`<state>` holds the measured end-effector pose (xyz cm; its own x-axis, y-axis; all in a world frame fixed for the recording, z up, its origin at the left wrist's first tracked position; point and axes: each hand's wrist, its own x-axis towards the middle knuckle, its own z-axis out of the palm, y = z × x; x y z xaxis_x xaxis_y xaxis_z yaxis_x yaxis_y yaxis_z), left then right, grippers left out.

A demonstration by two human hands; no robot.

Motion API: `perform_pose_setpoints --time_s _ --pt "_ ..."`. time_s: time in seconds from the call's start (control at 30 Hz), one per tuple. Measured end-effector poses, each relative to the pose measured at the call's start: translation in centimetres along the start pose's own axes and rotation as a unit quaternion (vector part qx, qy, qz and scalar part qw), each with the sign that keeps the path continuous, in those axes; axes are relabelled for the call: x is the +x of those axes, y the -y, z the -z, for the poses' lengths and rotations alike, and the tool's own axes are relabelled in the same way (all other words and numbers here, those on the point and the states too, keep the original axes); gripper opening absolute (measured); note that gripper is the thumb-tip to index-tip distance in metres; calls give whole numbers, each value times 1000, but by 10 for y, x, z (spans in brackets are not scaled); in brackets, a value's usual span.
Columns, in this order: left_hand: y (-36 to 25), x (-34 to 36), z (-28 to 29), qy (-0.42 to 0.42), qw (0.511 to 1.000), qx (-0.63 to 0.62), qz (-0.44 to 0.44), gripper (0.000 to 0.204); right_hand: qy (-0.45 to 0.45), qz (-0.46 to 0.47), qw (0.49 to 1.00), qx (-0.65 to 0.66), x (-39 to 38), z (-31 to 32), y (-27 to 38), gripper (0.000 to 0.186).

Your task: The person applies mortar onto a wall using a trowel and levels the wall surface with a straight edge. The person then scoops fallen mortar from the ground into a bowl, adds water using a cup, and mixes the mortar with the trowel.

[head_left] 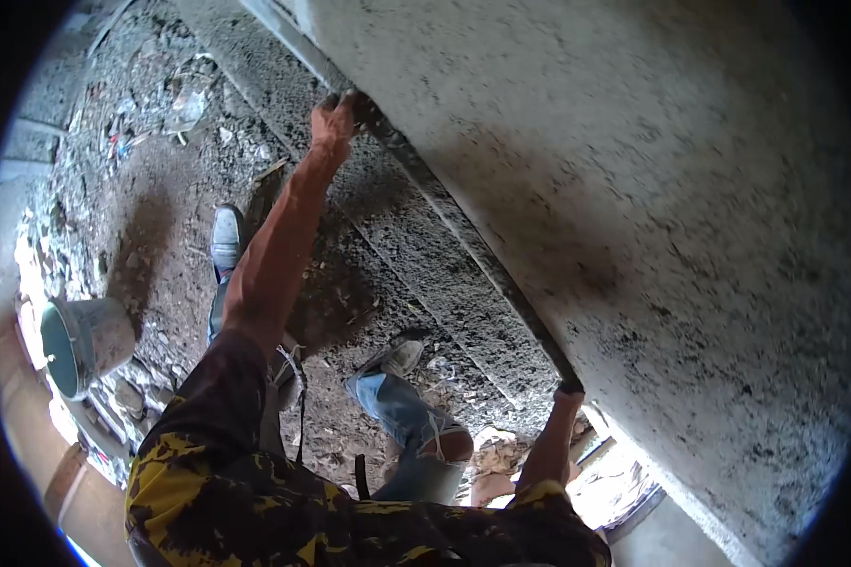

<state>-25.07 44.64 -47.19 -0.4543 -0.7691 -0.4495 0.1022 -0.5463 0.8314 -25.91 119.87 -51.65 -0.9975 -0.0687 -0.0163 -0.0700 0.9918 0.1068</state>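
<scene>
A long, dark, straight bar (463,236) lies diagonally against the grey, rough plastered wall (652,189), from the top middle down to the lower right. My left hand (334,123) is closed on the bar in its upper part, with my arm stretched forward. My right hand (566,402) grips the bar's lower end; its fingers are mostly hidden. Dark mottled patches mark the wall beside the bar.
The ground (161,170) below is dirt with scattered rubble and litter around my feet. A pale grey bucket (99,340) lies at the left beside broken pieces. A grooved concrete strip (444,321) runs along the wall's foot. Bright light shows at the lower right.
</scene>
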Motion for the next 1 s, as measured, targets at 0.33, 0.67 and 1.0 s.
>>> perform_pose_setpoints --time_s 0.33,0.67,1.0 --pt "-135 -58 -73 28 998 1 -51 30 -195 -18 878 437 -6 147 -77 8" --pt "-440 -191 -188 42 986 15 -163 26 -243 -169 545 784 11 521 -87 30" --pt "-739 -272 -238 52 882 147 -444 34 -341 -173 426 820 3 754 -61 31"
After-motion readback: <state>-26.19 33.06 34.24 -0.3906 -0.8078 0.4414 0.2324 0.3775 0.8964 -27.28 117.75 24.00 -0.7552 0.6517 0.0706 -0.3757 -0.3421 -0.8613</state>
